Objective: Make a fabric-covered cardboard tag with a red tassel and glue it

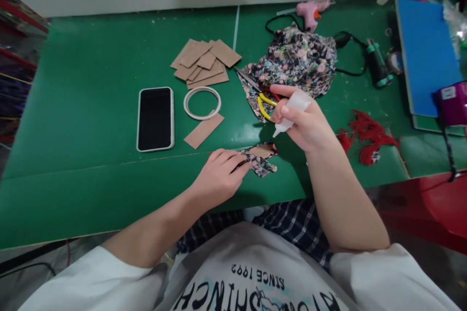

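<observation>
My right hand (304,124) grips a small white glue bottle (294,109), tilted with its nozzle pointing down toward a small floral fabric piece (260,158) wrapped around brown card near the table's front edge. My left hand (219,175) presses down on the left side of that piece with its fingertips. Just behind my right hand lie yellow-handled scissors (264,102) on a larger heap of floral fabric (295,60).
On the green table (91,82) lie a phone (155,118), a white ring (202,103), one brown card strip (203,130) and a stack of brown cards (204,62). A pink glue gun (310,11), red tassels (365,138), a blue board (425,53) sit right.
</observation>
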`<state>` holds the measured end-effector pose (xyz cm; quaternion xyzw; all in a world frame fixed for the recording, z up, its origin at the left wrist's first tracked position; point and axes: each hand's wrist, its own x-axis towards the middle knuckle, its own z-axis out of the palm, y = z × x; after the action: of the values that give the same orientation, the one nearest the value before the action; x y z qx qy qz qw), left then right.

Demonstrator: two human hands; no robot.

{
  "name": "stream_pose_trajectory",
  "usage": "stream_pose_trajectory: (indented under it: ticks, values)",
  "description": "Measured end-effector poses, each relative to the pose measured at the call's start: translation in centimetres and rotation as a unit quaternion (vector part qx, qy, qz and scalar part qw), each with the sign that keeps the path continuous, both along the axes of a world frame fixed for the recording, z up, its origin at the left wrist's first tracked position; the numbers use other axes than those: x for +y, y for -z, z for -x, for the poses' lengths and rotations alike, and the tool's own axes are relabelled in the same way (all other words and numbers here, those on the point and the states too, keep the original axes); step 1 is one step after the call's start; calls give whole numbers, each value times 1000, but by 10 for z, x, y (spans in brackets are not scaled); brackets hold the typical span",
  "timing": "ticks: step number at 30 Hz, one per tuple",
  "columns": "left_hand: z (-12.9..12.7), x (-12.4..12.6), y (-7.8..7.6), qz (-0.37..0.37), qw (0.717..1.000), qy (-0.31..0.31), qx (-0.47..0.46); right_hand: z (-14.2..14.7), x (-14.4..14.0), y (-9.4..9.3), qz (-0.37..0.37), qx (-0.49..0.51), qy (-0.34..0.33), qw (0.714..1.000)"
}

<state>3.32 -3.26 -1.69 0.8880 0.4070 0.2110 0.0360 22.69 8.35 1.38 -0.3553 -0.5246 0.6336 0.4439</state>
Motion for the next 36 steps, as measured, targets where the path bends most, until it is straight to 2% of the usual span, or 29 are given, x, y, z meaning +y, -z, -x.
stream_pose_trajectory:
  ticks: [3,9,16,30,36]
  values:
    - [0,0,-1,0,1000,1,-1,1,1,3,8,-1,7,1000]
    - [1,0,0,0,1000,3,-3,-1,10,13,56,-29,71,995]
    - [1,0,2,8,1000,10,-6,1,10,12,52,-85,106,989]
    - [1,-1,2,2,1000,7,-5,11,-3,9,-54,-151,89,983]
    - [1,0,2,5,1000,6,-6,13,-4,14,-23,-132,62,989]
